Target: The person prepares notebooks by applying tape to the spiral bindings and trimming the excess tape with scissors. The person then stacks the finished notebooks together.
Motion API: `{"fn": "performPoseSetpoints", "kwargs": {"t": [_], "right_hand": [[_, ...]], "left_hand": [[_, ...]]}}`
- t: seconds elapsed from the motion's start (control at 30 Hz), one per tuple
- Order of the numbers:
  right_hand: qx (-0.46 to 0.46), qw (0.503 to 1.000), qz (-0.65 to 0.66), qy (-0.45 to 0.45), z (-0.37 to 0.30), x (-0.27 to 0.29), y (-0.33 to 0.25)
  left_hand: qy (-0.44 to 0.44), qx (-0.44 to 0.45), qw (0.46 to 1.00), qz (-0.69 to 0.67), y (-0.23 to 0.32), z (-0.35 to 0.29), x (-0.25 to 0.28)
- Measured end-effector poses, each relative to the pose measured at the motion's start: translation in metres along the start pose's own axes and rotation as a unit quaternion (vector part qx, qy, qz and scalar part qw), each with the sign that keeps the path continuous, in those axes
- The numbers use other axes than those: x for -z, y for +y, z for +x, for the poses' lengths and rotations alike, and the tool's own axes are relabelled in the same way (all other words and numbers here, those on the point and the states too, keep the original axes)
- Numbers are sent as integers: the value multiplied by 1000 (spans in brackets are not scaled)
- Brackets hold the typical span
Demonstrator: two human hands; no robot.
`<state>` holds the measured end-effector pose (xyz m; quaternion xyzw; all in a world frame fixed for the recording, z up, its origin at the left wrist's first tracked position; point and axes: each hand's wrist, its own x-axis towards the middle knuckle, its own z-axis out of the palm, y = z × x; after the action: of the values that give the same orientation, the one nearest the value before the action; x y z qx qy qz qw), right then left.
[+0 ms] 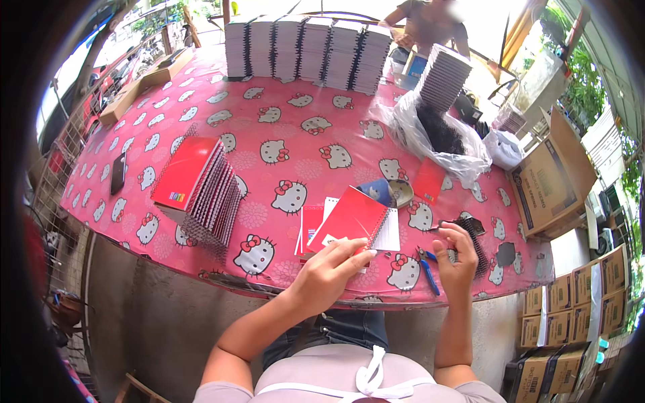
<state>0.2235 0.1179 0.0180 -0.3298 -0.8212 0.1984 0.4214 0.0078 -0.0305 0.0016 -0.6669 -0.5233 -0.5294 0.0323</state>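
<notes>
A red-covered spiral notebook [352, 218] lies askew on white pages and another red cover near the table's front edge. My left hand [329, 269] rests on its lower edge, fingers stretched out together. My right hand [457, 255] hovers to the right, half curled, thumb and forefinger apart. A small dark bit shows by its fingertips; whether it touches them I cannot tell. Blue-handled pliers [428, 272] lie between my hands. Several black spiral coils [478, 252] lie just beyond the right hand. Behind the notebook sit a blue patterned item [376, 191] and a small round container [402, 193].
A pile of red notebooks [198, 191] stands left, near a phone [119, 172]. Tall notebook stacks [306, 50] line the far edge. A plastic bag [463, 158] holds black coils. Cardboard boxes [554, 178] stand right. Another person [430, 30] is across the table.
</notes>
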Motion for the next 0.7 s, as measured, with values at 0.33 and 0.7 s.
{"fn": "performPoseSetpoints", "kwargs": {"t": [0.33, 0.7], "right_hand": [[-48, 948, -273, -154, -73, -11, 70], [-90, 978, -72, -172, -57, 10, 40]], "left_hand": [[100, 34, 992, -73, -12, 5, -14], [128, 42, 990, -29, -7, 0, -18]]}}
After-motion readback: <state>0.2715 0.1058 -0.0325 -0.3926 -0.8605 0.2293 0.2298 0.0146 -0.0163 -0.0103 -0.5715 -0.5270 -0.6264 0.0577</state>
